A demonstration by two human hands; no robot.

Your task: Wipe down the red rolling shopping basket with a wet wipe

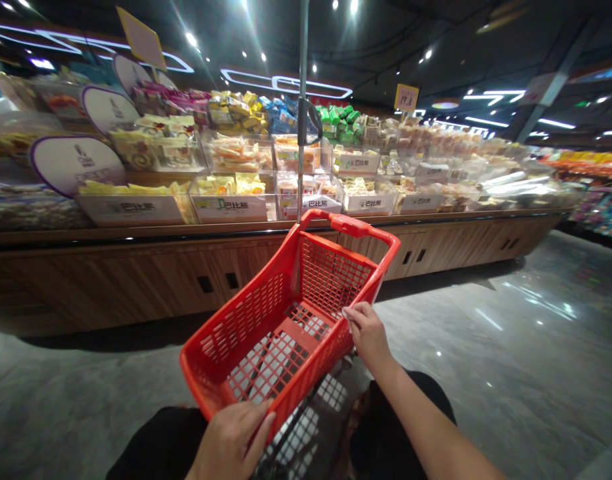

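A red plastic shopping cart (306, 337) with grid walls stands in front of me, turned at an angle. Nothing lies in its basket, and the floor shows through the grid. My left hand (233, 437) is closed over the rim at the near end, thumb on the outside. Farther along the near side, my right hand (367, 333) grips the same rim with its fingers curled over. The cart's push handle (353, 225) is at the far end, beside the display counter, and neither hand touches it.
A long wooden display counter (151, 280) runs across behind the cart, with clear bins of packaged snacks (236, 157). A metal pole (302, 100) rises behind the cart. Glossy grey floor (486, 347) extends to the right, and more shelves (596, 187) stand there.
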